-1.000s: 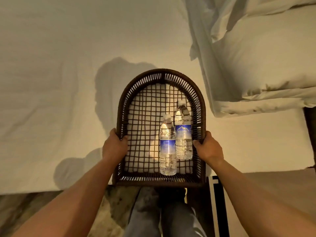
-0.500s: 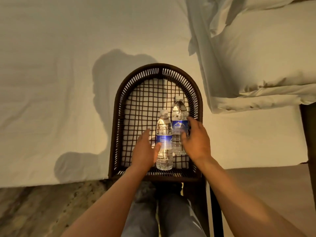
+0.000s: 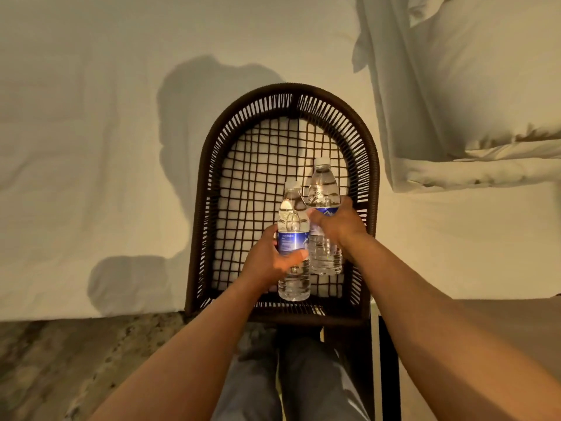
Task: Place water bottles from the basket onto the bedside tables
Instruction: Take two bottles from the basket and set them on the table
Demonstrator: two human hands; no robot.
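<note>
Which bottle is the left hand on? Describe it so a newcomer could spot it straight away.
Find the dark woven basket resting on the white bed. Two clear bottles lie inside, caps pointing away. The left hand grips the left bottle, the one lying nearer the person, beside the right bottle.

There is one view, from a wide-angle camera worn on the person's head, looking steeply down and forward along both forearms. It sits close above a dark woven basket lying on a white bed, which fills the upper frame. The person's legs and a strip of floor occupy the bottom edge, and straight lines bow toward the margins.
</note>
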